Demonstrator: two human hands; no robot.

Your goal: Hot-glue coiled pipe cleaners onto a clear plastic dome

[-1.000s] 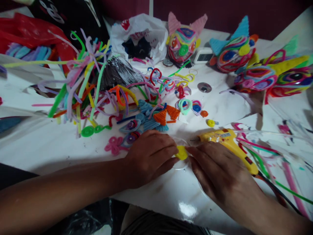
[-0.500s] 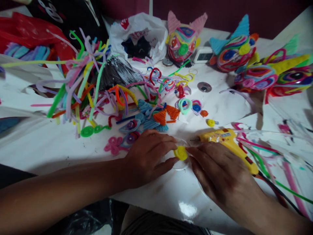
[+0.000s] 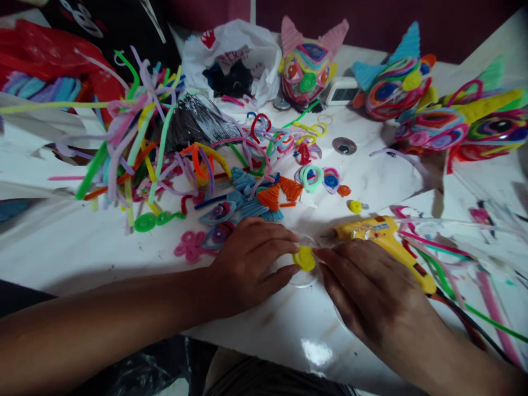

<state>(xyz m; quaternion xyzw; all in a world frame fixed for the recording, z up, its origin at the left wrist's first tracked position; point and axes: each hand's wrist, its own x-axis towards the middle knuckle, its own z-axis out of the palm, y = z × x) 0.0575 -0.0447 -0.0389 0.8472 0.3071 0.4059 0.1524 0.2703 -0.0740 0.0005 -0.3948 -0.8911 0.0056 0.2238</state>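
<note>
A yellow pipe-cleaner coil (image 3: pixel 306 258) lies against a clear round plastic piece (image 3: pixel 303 281) at the front of the table. My left hand (image 3: pixel 256 269) has its thumb and fingers around the left edge of this pair, thumb tip at the yellow coil. From the other side, my right hand (image 3: pixel 371 291) pinches at the coil's right edge with thumb and forefinger. Both hands hide much of the clear piece. Just beyond my right hand lies a yellow glue gun (image 3: pixel 383 236), its nozzle pointing left.
Loose pipe cleaners (image 3: pixel 124 137) heap at left beside a black bristle brush (image 3: pixel 198 124). Coiled shapes and orange triangles (image 3: pixel 270 197) lie mid-table. Decorated animal heads (image 3: pixel 307 69) stand at the back near a white plastic bag (image 3: pixel 264 60). Glue-gun cord (image 3: pixel 470 319) runs right.
Both hands stay at the yellow coil with almost no movement. The view has shifted very slightly; nothing else visibly differs.
</note>
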